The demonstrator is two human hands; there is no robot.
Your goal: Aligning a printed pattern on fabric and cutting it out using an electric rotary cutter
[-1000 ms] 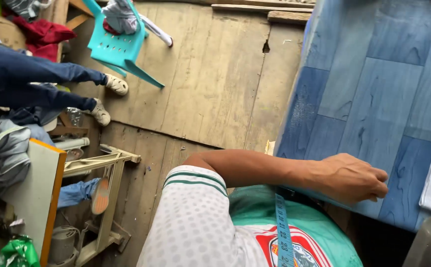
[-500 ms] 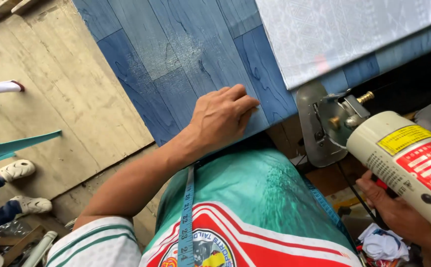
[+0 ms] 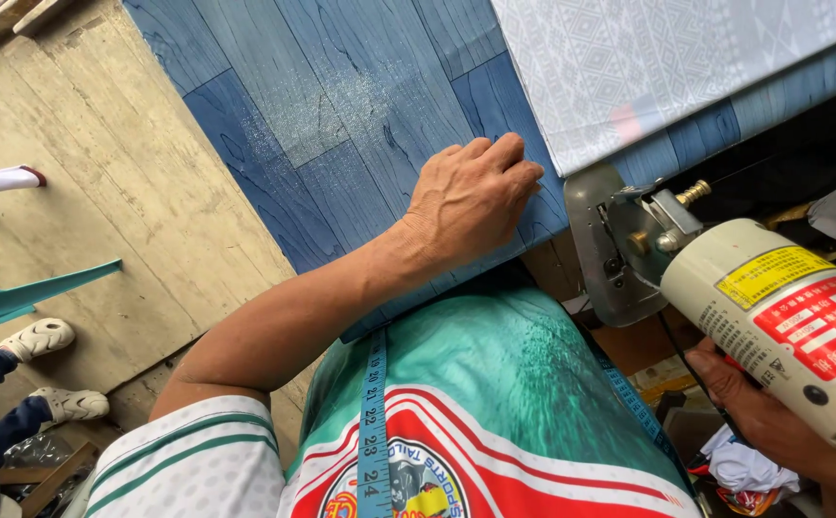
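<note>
Surface (image 3: 341, 105) blue wood-grain vinyl, scuffed matt; cutter (image 3: 783, 326) glossy cream plastic, bare metal guard; patterned cloth (image 3: 648, 67) matt grey.

One head-worn view looks steeply down, close over the person's chest, onto the blue bench (image 3: 341, 105) edge, with the wooden floor (image 3: 101, 192) far left.

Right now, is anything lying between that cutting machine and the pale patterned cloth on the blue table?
Nothing visible. The cutting machine, held in the right hand, sits just off the table edge below the cloth. The left hand rests beside that gap.
</note>
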